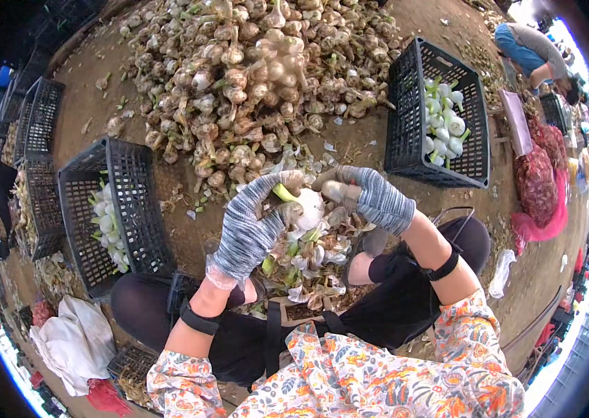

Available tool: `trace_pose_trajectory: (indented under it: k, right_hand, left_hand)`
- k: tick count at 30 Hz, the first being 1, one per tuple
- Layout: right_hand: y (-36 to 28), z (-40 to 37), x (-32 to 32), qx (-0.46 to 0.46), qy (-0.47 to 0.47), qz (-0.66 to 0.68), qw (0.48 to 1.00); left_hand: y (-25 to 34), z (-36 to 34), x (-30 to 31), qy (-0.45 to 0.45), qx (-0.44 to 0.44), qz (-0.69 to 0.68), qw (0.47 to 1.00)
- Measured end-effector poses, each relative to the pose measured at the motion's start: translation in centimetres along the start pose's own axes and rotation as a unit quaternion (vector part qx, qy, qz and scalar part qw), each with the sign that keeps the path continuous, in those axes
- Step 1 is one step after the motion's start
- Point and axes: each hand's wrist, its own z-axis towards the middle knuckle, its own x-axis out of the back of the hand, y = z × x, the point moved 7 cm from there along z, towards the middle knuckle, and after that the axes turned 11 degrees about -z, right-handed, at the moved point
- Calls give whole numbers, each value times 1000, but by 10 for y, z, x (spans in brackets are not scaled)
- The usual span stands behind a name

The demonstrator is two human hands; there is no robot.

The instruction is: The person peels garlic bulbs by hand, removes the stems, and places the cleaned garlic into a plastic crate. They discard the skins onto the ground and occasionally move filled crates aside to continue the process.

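Observation:
Between my hands is a white peeled garlic bulb point(310, 209) with a short green stem pointing left. My left hand point(256, 219), in a grey knitted glove with worn, dirty fingertips, grips the bulb from the left with fingers and thumb. My right hand point(374, 197), gloved alike, has its fingers curled together at the bulb's upper right; whether something small is between them is hidden. Below the hands, peeled skins and stem scraps point(312, 261) lie in a heap between my legs.
A large pile of unpeeled garlic point(259, 70) lies ahead. Black crates holding white bulbs stand at left point(117, 209) and right point(440, 111). Red net bags point(538, 181) lie at the right. Another person point(535, 52) bends over at the upper right.

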Motion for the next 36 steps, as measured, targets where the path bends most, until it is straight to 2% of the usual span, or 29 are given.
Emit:
trace_pose_trajectory:
  k: [2,3,4,5,6,7,8,10,11,12,14,16,18,19,20,22,23,24,26,28,30,31,32,33,34,35,36]
  right_hand:
    - [-7,1,3,19,58,26,998]
    - [-9,-6,0,-1,82,37,996]
    - [-3,-4,-5,-1,82,37,996]
    - [-2,-1,-2,62,139,-107,983]
    - [-5,-2,-2,121,193,-247,942]
    - [-6,-4,-6,53,161,-81,982]
    - [-2,-2,-4,49,163,-77,982]
    - [7,9,-6,25,96,-57,993]
    - [6,4,-4,-21,52,-79,995]
    - [7,2,-1,-21,52,-79,995]
    - [5,-2,-4,14,-5,79,997]
    - [-6,-4,-3,37,-7,90,995]
    - [-7,-7,0,-25,54,84,995]
    - [-11,-10,-3,-27,66,70,995]
    - [-24,-16,-2,97,133,-86,983]
    - [-25,-14,-8,167,156,-170,958]
    - [-25,-15,-4,162,176,-164,957]
    - [-22,-15,7,99,206,-195,954]
    - [-18,-9,23,187,286,-201,918]
    - [-9,-5,25,161,266,-168,935]
    - [5,0,31,126,280,-250,918]
    - [9,5,23,80,194,-275,938]
    - [11,3,24,82,194,-276,938]
    - [13,4,9,122,101,-330,931]
    - [19,2,-9,158,7,-379,912]
    - [9,-2,-9,224,88,-413,878]
    - [8,-2,-10,226,87,-414,878]
  left_hand:
    - [-1,2,1,-3,-11,47,999]
    - [0,2,0,-3,-12,47,999]
    - [2,2,-2,-2,-12,47,999]
    - [4,2,-4,-2,-12,47,999]
    - [6,2,-6,-3,-11,47,999]
    - [8,3,-8,-5,-3,43,999]
    - [7,3,-10,-9,7,40,999]
    - [4,4,-10,-18,2,31,999]
    - [-3,3,-9,-16,18,8,1000]
    - [-7,2,-7,-12,32,-15,999]
    - [-6,4,-5,-11,30,-7,999]
    - [-7,4,-2,-7,26,0,1000]
    - [-9,4,1,0,5,40,999]
    - [-8,4,0,0,3,40,999]
    - [-5,3,-2,2,-10,50,999]
    - [2,4,-5,3,-22,60,998]
    - [9,3,-8,-6,-28,82,996]
    - [12,3,-11,-17,-33,104,994]
    - [6,4,-8,-15,-18,58,998]
    - [8,6,-7,-19,-5,-39,999]
    - [0,5,-1,-24,29,-76,996]
    - [-7,4,2,-10,67,-147,987]
    - [-12,4,3,6,102,-218,970]
    - [-13,3,1,9,119,-286,951]
    - [-19,4,4,12,117,-285,951]
    - [-33,4,6,28,145,-381,912]
    - [-44,4,7,42,172,-474,863]
